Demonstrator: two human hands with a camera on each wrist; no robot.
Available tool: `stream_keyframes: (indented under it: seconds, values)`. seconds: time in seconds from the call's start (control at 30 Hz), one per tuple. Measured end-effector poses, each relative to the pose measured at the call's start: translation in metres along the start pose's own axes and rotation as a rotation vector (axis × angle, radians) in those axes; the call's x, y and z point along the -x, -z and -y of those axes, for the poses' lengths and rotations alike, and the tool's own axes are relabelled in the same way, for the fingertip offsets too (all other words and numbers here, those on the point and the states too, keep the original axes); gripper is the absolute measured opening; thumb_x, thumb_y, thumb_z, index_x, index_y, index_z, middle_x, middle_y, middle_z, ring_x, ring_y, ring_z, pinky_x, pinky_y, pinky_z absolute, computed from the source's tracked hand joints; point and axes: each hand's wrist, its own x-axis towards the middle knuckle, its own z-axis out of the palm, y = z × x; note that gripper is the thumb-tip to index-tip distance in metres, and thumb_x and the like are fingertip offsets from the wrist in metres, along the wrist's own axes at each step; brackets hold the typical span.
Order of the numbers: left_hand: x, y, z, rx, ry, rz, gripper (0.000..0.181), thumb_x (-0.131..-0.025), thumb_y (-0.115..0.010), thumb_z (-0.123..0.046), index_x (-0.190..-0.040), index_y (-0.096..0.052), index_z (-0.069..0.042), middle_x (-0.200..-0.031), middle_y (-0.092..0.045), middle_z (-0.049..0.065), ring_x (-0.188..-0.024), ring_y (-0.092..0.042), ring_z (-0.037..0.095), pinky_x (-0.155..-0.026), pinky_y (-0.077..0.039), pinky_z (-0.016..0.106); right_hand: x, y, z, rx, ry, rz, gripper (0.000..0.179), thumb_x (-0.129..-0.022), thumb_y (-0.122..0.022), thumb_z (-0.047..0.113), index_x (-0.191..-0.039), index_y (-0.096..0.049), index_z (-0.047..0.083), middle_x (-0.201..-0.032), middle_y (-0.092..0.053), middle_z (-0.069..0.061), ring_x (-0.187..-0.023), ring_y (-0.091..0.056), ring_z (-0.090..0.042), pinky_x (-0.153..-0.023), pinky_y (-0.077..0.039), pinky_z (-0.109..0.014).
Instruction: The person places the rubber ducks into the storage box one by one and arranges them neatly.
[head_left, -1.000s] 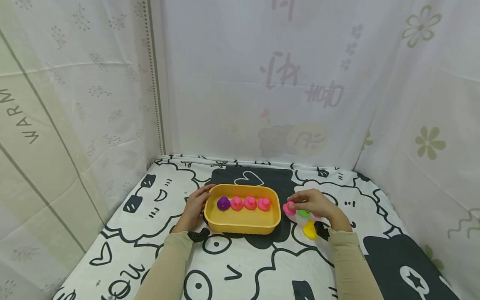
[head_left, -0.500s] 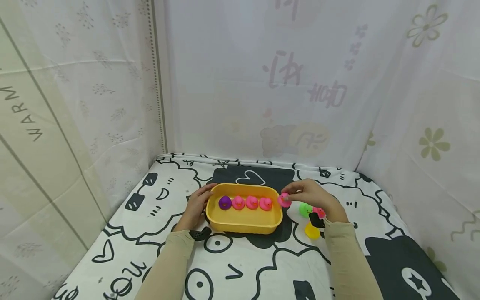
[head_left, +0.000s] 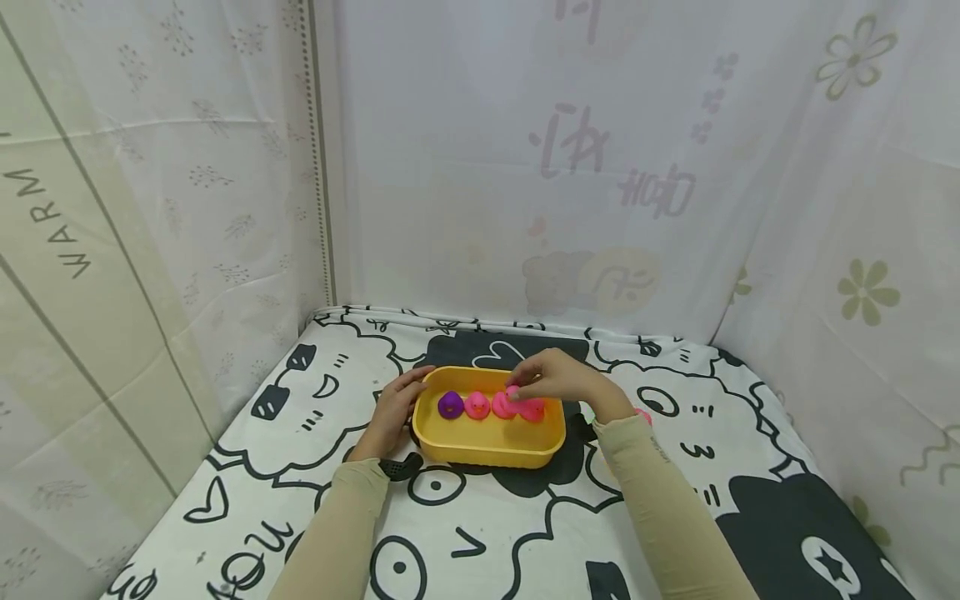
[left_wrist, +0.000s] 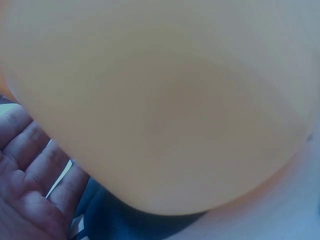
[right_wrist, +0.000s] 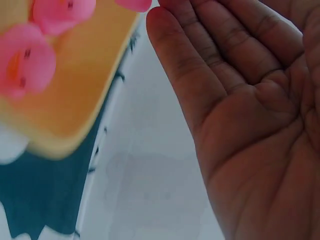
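Note:
A yellow tray (head_left: 480,454) holds a row of rubber ducks: a purple duck (head_left: 451,406) at the left and several pink ducks (head_left: 477,406) to its right. My right hand (head_left: 558,375) is over the row, pinching another pink rubber duck (head_left: 512,391) between thumb and fingertips. That duck overlaps the ones below it in the head view. My left hand (head_left: 393,410) touches the tray's left end. In the left wrist view its fingers (left_wrist: 47,162) lie extended along the tray's outer wall (left_wrist: 165,150).
Beyond my right wrist, a bit of a pink duck (head_left: 642,415) shows on the patterned cloth (head_left: 465,542); my arm hides the other ducks there. Fabric curtains (head_left: 465,167) hang behind the table and along both sides.
My right hand has lifted the pink rubber duck from the cloth and carried it left, past the tray's right rim, over the row. My left hand stays at the tray.

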Motion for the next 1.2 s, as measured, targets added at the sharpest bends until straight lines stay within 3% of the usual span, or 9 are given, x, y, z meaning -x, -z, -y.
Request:
stream_keyframes:
  seconds: [0.43,0.83,1.2]
  values:
    - [0.000,-0.001,-0.002,-0.001,0.004,0.014,0.038,-0.102,-0.054,-0.025,-0.139,-0.060,-0.016,-0.143,-0.055,0.008,-0.126,-0.057,0.028,-0.101,-0.051,0.038,-0.047,-0.041,0.037,-0.029,0.070,0.154,0.031,-0.092,-0.075,0.028,-0.117,-0.075,0.011,-0.106,-0.072,0.012,-0.101,-0.065,-0.007,-0.089,-0.054,-0.024]
    - [0.002,-0.002,-0.006,-0.008,0.008,0.016,0.038,-0.102,-0.054,-0.025,-0.138,-0.060,-0.016,-0.144,-0.054,0.008,-0.127,-0.056,0.027,-0.102,-0.050,0.037,-0.061,-0.064,0.040,-0.031,0.124,0.187,0.029,-0.091,-0.076,0.027,-0.115,-0.075,0.010,-0.108,-0.070,0.012,-0.100,-0.063,-0.007,-0.088,-0.054,-0.022]
    - [0.001,0.000,-0.004,-0.007,-0.002,0.024,0.038,-0.103,-0.054,-0.023,-0.139,-0.060,-0.012,-0.145,-0.053,0.009,-0.129,-0.054,0.028,-0.104,-0.049,0.041,-0.069,-0.070,0.048,-0.022,0.096,0.224,0.028,-0.091,-0.076,0.024,-0.116,-0.074,0.010,-0.103,-0.070,0.013,-0.096,-0.063,-0.007,-0.085,-0.054,-0.021]
